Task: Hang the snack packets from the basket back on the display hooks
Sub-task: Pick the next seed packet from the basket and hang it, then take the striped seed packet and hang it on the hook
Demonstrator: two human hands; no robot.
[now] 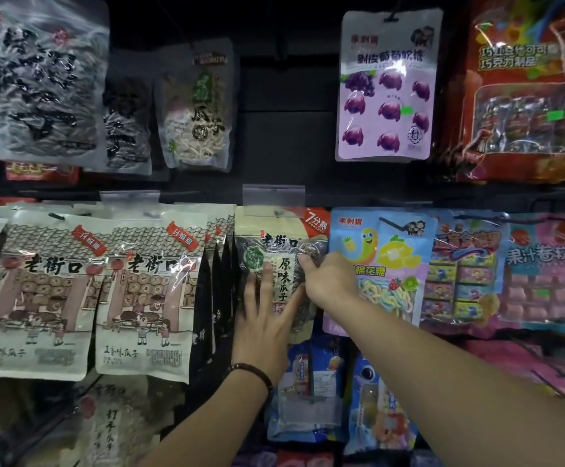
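bare back panel (284,129) free above, black packets (218,298) tight left, marshmallow packet (382,264) right

Dark display rack (284,129) carries rows of hanging snack packets (383,85).

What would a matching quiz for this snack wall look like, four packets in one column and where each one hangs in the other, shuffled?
Things
1. grape gummy packet
2. marshmallow packet
3. seed packet
4. red chocolate packet

Places
A. middle row, touched by the left hand and right hand
B. top row, far right
C. top row, just left of the red one
D. middle row, just right of the packet being handled

Pairs: 1-C, 2-D, 3-A, 4-B
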